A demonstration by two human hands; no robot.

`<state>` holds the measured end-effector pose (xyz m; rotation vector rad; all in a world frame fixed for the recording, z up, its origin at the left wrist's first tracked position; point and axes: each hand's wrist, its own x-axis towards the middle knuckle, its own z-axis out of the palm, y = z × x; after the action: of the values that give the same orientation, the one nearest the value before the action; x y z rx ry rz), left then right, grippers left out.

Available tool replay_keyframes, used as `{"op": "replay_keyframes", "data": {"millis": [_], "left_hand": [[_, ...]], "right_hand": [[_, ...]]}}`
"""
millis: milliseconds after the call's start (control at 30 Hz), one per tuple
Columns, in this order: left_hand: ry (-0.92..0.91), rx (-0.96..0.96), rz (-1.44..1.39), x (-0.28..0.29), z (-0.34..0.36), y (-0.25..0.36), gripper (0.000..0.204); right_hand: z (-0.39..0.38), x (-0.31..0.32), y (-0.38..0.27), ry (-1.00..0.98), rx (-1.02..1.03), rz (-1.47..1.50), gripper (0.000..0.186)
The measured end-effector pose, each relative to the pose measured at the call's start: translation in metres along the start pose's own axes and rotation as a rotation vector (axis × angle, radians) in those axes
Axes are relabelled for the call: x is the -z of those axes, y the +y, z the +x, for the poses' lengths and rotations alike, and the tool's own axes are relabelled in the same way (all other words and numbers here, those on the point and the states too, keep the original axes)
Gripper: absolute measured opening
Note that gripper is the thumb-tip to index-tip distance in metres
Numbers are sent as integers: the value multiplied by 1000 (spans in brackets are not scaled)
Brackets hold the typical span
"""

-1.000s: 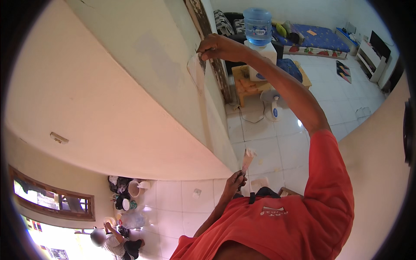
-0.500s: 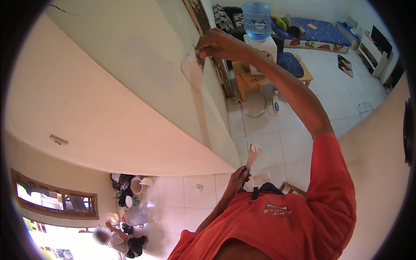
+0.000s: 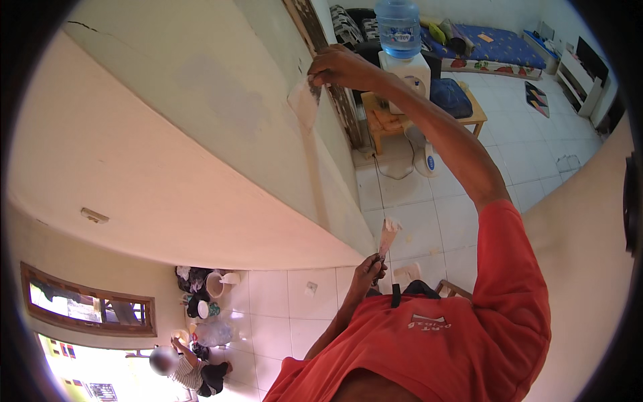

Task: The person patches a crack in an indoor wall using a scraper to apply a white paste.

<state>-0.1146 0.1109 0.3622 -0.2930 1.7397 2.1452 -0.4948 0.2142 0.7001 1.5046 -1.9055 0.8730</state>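
Observation:
With my right arm stretched up, my right hand [image 3: 343, 67] is closed on a wide, flat putty scraper [image 3: 305, 106]. Its pale blade lies against the wall [image 3: 228, 87], near a dark mark and beside the worn wooden door frame [image 3: 333, 87]. Lower down, close to my body, my left hand [image 3: 367, 275] grips a putty knife [image 3: 386, 240] by its handle. White putty sits on the blade, which points up and away from me. A smooth, paler strip runs down the wall below the scraper.
A water dispenser [image 3: 406, 77] with a blue bottle stands on a wooden table [image 3: 474, 110] beyond the doorway. A blue mattress [image 3: 499, 50] lies farther back. At lower left another person [image 3: 191, 368] is near buckets and bags. A wooden chair or stool edge [image 3: 455, 289] shows by me.
My right hand and the scraper have shifted slightly to the right along the wall. My left hand still holds the putty knife in nearly the same place. The view has moved a little.

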Motion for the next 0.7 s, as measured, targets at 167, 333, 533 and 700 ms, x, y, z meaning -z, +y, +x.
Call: {"op": "replay_keyframes", "data": {"millis": [167,333,533,700], "left_hand": [[66,-6,-29,1,-6,-4,43],[49,-55,-34,7,-3,-16,45],[99,1,-64,-5,-5,5,44],[94,-109,-1,-11,0,28,34]], "right_hand": [[-16,10,-8,-29,-130,78,20],[-5,-19,-27,-76,53,111,21],[-36,-7,24,-37,-125,-19,19],[-99,54,-14,-171,-430,162,15]]}}
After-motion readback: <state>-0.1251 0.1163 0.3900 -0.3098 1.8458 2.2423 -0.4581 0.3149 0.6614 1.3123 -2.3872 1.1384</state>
